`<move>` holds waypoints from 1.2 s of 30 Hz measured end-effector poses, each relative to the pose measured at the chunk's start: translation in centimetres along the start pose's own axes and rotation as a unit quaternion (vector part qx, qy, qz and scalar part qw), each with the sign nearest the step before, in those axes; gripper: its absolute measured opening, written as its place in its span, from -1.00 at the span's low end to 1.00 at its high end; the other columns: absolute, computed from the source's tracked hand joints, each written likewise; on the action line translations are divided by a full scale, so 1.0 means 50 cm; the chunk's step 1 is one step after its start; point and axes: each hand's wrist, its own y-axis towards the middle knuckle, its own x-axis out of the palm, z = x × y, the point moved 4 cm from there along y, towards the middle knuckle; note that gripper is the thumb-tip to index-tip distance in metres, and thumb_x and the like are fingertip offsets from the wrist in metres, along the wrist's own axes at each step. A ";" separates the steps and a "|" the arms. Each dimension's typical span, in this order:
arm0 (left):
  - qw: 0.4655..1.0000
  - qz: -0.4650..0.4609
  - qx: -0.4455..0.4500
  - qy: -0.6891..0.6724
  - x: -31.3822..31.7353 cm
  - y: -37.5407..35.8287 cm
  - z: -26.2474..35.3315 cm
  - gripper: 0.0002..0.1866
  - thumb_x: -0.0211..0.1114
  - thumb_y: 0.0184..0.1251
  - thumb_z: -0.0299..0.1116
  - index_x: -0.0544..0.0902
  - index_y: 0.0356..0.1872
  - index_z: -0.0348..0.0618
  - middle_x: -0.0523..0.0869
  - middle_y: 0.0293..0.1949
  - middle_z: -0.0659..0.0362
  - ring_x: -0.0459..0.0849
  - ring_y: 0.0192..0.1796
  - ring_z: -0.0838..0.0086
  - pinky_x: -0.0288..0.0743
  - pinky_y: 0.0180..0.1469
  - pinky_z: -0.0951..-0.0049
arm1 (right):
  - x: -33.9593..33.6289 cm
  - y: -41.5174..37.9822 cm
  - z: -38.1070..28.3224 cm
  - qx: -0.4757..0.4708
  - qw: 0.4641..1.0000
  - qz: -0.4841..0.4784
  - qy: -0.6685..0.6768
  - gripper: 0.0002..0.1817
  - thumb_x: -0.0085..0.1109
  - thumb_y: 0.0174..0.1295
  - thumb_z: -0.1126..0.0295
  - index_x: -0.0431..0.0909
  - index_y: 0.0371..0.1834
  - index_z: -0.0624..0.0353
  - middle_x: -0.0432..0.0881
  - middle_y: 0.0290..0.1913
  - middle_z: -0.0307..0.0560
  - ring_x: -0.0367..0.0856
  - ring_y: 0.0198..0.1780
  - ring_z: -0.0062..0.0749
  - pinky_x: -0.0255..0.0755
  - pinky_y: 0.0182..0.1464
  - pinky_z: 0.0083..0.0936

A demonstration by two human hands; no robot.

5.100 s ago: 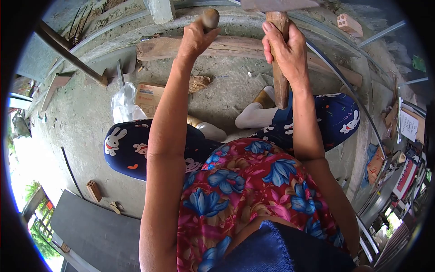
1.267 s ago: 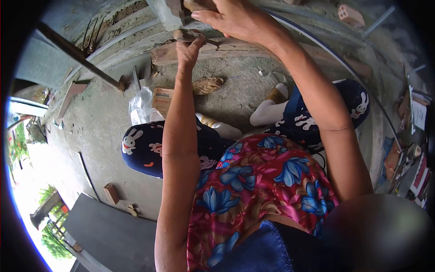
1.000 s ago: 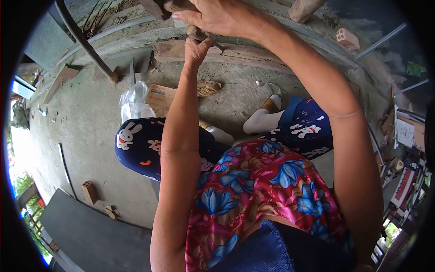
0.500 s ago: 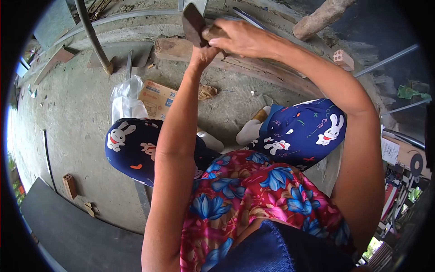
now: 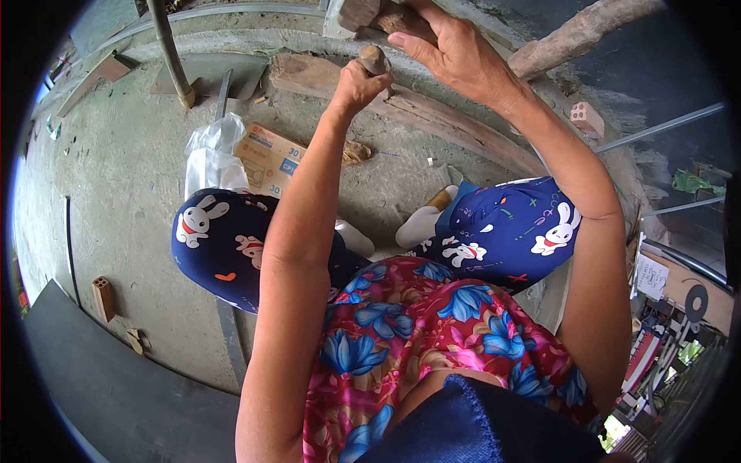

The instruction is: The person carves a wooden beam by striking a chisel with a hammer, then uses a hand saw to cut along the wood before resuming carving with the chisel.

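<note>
A cardboard box (image 5: 262,160) and a plastic bag (image 5: 216,154) lie on the floor on the near side of the timber beam (image 5: 455,127); a log (image 5: 590,35) slants beyond the right forearm, and the left hand (image 5: 359,90) covers part of the beam. The left fingers close around the wooden-handled tool (image 5: 372,58), its rounded end projecting above them. The right hand (image 5: 463,65) grips the hammer (image 5: 359,14) by its handle, head beyond the fingertips, above the tool.

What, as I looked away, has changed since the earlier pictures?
Since the last one, the right hand has moved the dark-headed wooden-handled hammer away from the left hand, which still grips a round-ended wooden handle. Neither let go. The wooden beam stayed.
</note>
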 end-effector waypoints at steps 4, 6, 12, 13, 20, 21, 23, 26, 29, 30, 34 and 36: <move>0.999 -0.010 -0.003 -0.037 -0.001 -0.002 0.001 -0.67 0.36 0.01 -0.25 0.65 -0.27 -0.30 0.70 -0.43 0.13 0.60 -0.33 0.49 0.50 -0.21 0.40 | 0.026 -0.003 0.001 0.094 0.981 -0.148 -0.079 -0.50 0.12 0.32 0.03 0.46 0.03 0.30 0.61 -0.49 0.15 0.64 -0.48 -0.15 0.47 -0.36 -0.23; 1.000 -0.021 -0.002 -0.004 0.002 -0.001 0.002 -0.67 0.36 0.01 -0.25 0.65 -0.28 -0.32 0.69 -0.43 0.12 0.60 -0.33 0.49 0.50 -0.21 0.39 | 0.022 -0.002 0.004 0.140 0.970 -0.177 -0.095 -0.49 0.10 0.32 0.02 0.46 0.05 0.27 0.62 -0.41 0.21 0.65 -0.38 -0.07 0.48 -0.29 -0.19; 0.999 0.007 0.010 0.037 0.011 0.003 -0.011 -0.67 0.36 0.02 -0.25 0.64 -0.30 -0.32 0.70 -0.42 0.09 0.61 -0.34 0.47 0.51 -0.21 0.36 | 0.010 -0.009 -0.008 0.081 0.989 -0.101 -0.077 -0.54 0.06 0.31 0.03 0.49 -0.03 0.26 0.64 -0.40 0.27 0.66 -0.29 0.17 0.50 -0.26 -0.10; 0.999 0.001 0.014 0.031 0.011 0.004 -0.006 -0.67 0.36 0.02 -0.24 0.63 -0.29 -0.32 0.70 -0.41 0.09 0.61 -0.33 0.47 0.51 -0.21 0.36 | 0.012 -0.010 -0.002 0.071 0.990 -0.093 -0.079 -0.53 0.06 0.31 0.03 0.49 -0.03 0.27 0.64 -0.38 0.28 0.66 -0.27 0.17 0.51 -0.25 -0.11; 0.999 0.004 0.027 0.039 0.018 0.006 -0.006 -0.71 0.36 0.03 -0.28 0.63 -0.29 -0.28 0.70 -0.41 0.15 0.60 -0.31 0.51 0.51 -0.18 0.41 | 0.014 -0.024 0.060 0.193 0.968 -0.153 -0.052 -0.57 0.07 0.35 0.04 0.47 -0.04 0.23 0.52 -0.57 -0.13 0.51 -0.60 -0.45 0.44 -0.51 -0.44; 1.000 0.013 0.016 0.019 0.012 0.007 -0.004 -0.72 0.36 0.04 -0.28 0.63 -0.30 -0.28 0.70 -0.41 0.16 0.61 -0.31 0.52 0.51 -0.18 0.43 | 0.003 -0.030 0.066 0.195 0.971 -0.136 -0.028 -0.57 0.06 0.35 0.04 0.47 -0.04 0.22 0.48 -0.58 -0.19 0.46 -0.63 -0.53 0.41 -0.54 -0.49; 1.000 0.021 -0.003 -0.020 0.003 0.005 0.005 -0.74 0.36 0.05 -0.30 0.63 -0.30 -0.26 0.70 -0.41 0.19 0.61 -0.30 0.54 0.51 -0.17 0.45 | -0.029 -0.048 0.068 0.205 0.974 -0.097 0.017 -0.59 0.05 0.36 0.03 0.48 -0.05 0.19 0.41 -0.61 -0.31 0.37 -0.68 -0.69 0.34 -0.61 -0.60; 0.999 0.034 0.011 -0.024 -0.005 0.015 0.024 -0.74 0.34 0.07 -0.32 0.64 -0.27 -0.27 0.71 -0.39 0.21 0.63 -0.28 0.57 0.51 -0.16 0.50 | -0.077 -0.053 0.059 0.264 0.961 -0.055 0.060 -0.62 0.06 0.37 0.11 0.44 -0.04 0.25 0.50 -0.49 -0.16 0.45 -0.59 -0.54 0.37 -0.54 -0.53; 0.998 0.043 0.039 0.012 0.000 0.018 0.045 -0.74 0.35 0.08 -0.31 0.64 -0.26 -0.27 0.71 -0.39 0.21 0.63 -0.29 0.58 0.52 -0.17 0.51 | -0.097 -0.068 0.066 0.284 0.954 -0.034 0.091 -0.65 0.05 0.39 0.14 0.43 -0.06 0.26 0.51 -0.51 -0.19 0.47 -0.56 -0.58 0.39 -0.52 -0.52; 0.998 0.039 0.043 0.028 0.004 0.018 0.045 -0.74 0.35 0.08 -0.31 0.64 -0.27 -0.27 0.71 -0.39 0.22 0.63 -0.30 0.58 0.52 -0.17 0.51 | -0.100 -0.073 0.066 0.283 0.954 -0.031 0.089 -0.65 0.05 0.39 0.14 0.43 -0.08 0.26 0.51 -0.53 -0.19 0.47 -0.57 -0.57 0.39 -0.52 -0.52; 0.998 0.021 0.041 0.040 0.010 0.020 0.034 -0.75 0.35 0.10 -0.30 0.64 -0.28 -0.28 0.71 -0.41 0.22 0.63 -0.32 0.59 0.52 -0.19 0.52 | -0.094 -0.091 0.086 0.283 0.954 -0.050 0.089 -0.62 0.06 0.38 0.11 0.43 -0.12 0.27 0.49 -0.59 -0.20 0.48 -0.59 -0.54 0.39 -0.53 -0.48; 0.998 0.014 0.049 0.028 0.012 0.020 0.026 -0.76 0.34 0.11 -0.31 0.64 -0.29 -0.28 0.70 -0.42 0.22 0.62 -0.34 0.60 0.51 -0.21 0.53 | -0.087 -0.097 0.097 0.283 0.953 -0.061 0.091 -0.61 0.06 0.37 0.09 0.43 -0.13 0.28 0.49 -0.59 -0.18 0.50 -0.58 -0.52 0.39 -0.52 -0.46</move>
